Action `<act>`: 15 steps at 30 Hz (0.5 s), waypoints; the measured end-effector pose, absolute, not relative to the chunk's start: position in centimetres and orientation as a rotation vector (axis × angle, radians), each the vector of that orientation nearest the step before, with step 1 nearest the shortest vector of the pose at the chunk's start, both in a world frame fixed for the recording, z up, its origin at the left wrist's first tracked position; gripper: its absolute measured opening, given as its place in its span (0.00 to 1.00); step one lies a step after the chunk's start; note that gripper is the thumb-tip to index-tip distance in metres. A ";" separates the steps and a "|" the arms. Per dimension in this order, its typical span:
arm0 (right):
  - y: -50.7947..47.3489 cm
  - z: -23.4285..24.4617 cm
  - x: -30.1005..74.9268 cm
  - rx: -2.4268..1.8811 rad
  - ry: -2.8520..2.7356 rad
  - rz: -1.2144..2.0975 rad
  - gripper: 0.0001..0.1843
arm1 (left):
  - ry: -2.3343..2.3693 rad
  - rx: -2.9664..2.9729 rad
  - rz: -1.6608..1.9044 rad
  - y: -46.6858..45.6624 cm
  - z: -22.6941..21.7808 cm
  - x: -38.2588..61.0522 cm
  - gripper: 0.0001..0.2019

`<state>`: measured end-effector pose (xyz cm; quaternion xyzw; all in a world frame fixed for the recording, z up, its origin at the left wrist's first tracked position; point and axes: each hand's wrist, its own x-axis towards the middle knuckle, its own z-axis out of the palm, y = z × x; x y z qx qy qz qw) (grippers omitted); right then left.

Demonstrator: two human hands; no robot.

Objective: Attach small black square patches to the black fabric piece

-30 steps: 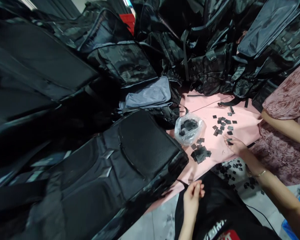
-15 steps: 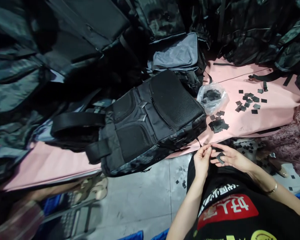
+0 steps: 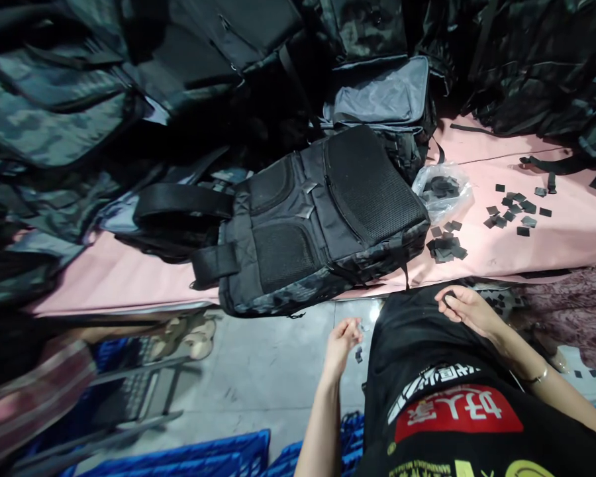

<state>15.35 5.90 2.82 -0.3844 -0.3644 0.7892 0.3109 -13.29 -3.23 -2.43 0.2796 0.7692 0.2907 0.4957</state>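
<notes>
My right hand is closed in a pinch over my lap, just in front of the table edge. A small black square piece shows partly between its fingers. Lower and further left, over the grey floor, is my left hand, with its fingers curled together. Whatever it may hold is too small to make out. A black backpack lies on the pink table cover with its padded back and straps facing up. A thin black strap hangs from its near right corner.
Right of the backpack stands a clear plastic bag of black squares. Loose black squares lie beside it. Behind is an open grey-lined bag, with more dark bags piled around. Blue crates stand below. A person's patterned clothing shows at right.
My hands were together at a black square and are now apart. My left hand has moved left and down, while the right keeps the square. The camera view has shifted slightly left.
</notes>
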 end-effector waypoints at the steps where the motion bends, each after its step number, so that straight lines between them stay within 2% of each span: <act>1: 5.9 2.6 15.3 -1.019 -0.973 2.080 0.15 | 2.019 0.749 0.418 -5.0 -3.2 -14.7 0.14; 6: 6.2 1.7 14.9 -1.088 -1.055 2.009 0.15 | 2.174 0.741 0.080 -11.5 -5.3 -18.6 0.12; 10: 6.5 1.1 14.5 -1.178 -1.048 1.909 0.20 | 2.183 0.849 -0.060 -10.2 -5.3 -17.6 0.05; 12: 6.6 0.9 14.3 -1.216 -1.014 1.887 0.23 | 2.131 0.978 0.093 -7.6 -4.3 -15.4 0.07; 15: 6.4 0.8 14.2 -1.278 -1.030 1.833 0.26 | 1.907 1.136 0.559 -3.1 -1.7 -10.2 0.13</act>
